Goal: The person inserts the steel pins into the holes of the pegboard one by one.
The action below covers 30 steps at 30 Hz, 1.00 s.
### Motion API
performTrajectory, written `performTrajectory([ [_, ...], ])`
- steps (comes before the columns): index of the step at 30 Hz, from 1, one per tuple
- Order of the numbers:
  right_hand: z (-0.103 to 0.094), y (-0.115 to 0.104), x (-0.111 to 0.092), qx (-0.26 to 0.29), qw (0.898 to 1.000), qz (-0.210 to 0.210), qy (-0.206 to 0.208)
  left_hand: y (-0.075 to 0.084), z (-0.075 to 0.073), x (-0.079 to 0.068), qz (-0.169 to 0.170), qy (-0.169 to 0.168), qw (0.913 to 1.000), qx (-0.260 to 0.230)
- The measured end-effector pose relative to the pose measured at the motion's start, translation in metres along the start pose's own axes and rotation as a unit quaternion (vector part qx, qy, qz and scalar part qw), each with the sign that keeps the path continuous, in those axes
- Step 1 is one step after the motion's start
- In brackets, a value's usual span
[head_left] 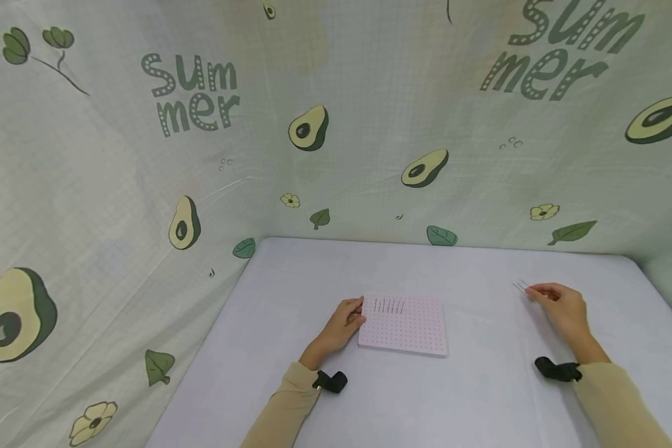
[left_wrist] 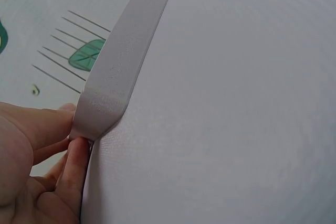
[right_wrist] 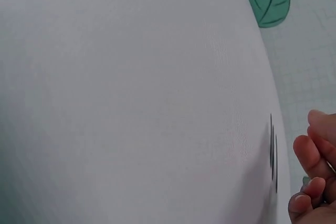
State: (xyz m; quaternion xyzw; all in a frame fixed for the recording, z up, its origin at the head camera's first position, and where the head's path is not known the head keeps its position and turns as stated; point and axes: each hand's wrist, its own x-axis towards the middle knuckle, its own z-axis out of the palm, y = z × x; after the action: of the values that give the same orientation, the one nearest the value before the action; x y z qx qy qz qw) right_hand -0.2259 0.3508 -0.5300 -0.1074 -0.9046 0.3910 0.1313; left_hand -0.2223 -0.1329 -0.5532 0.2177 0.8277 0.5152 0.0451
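Note:
A pale pink pegboard (head_left: 403, 326) full of small holes lies flat on the table. Several thin metal pins (head_left: 389, 305) stand in a row near its far left corner; from the side, the left wrist view shows these upright pins (left_wrist: 71, 51) rising from the board's edge (left_wrist: 113, 66). At that corner my left hand (head_left: 344, 325) grips the board between thumb and fingers. Over to the right, a few loose thin pins (right_wrist: 273, 153) lie on the tabletop. My right hand (head_left: 560, 308) hovers beside them, fingers loosely bent, with nothing visible between the fingertips (right_wrist: 307, 153).
A white cloth covers the table (head_left: 470, 398), whose far edge meets a hanging curtain (head_left: 358, 186) printed with avocados and leaves. Black wrist straps (head_left: 331, 382) are worn at both sleeves.

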Motion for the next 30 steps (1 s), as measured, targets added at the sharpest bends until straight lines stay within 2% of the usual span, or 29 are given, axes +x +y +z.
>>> performTrajectory([
  [10,0.012,-0.001,0.008,-0.009,1.0,0.015,0.018,-0.002,-0.001,0.0,-0.012,-0.008,0.9996,0.024],
  [19,0.017,0.004,0.009,-0.015,1.0,0.016,0.01,0.002,0.0,-0.001,-0.019,-0.007,0.9997,0.016],
  [25,0.02,0.002,0.011,-0.015,1.0,0.023,0.015,0.001,0.001,-0.003,-0.009,-0.001,1.0,0.003],
  [30,0.02,0.001,0.013,-0.015,1.0,0.021,0.016,0.002,0.0,-0.002,-0.016,-0.008,0.9998,0.012],
])
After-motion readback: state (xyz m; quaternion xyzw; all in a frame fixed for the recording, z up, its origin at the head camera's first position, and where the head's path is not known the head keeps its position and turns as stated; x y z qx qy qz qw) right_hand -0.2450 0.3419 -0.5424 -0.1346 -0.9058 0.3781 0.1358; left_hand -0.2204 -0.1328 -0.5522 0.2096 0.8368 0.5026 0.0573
